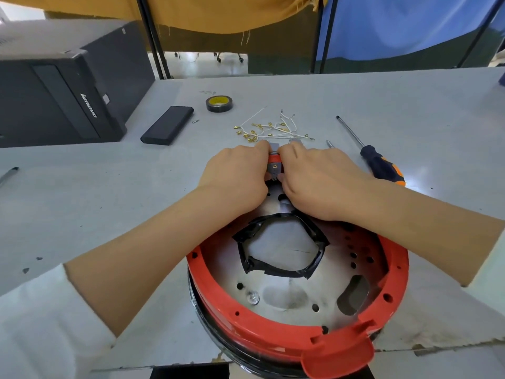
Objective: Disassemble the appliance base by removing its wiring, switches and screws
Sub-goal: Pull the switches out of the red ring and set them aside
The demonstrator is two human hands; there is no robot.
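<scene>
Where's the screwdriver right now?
In the head view the screwdriver lies on the table, free, just beyond the right hand, to the right of the pile of loose wires.

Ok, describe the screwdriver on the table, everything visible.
The screwdriver lies flat on the grey table, to the right of the right hand, touched by neither hand. It has a thin bright metal shaft pointing away and slightly left, and a black handle with orange at the near end.
</scene>
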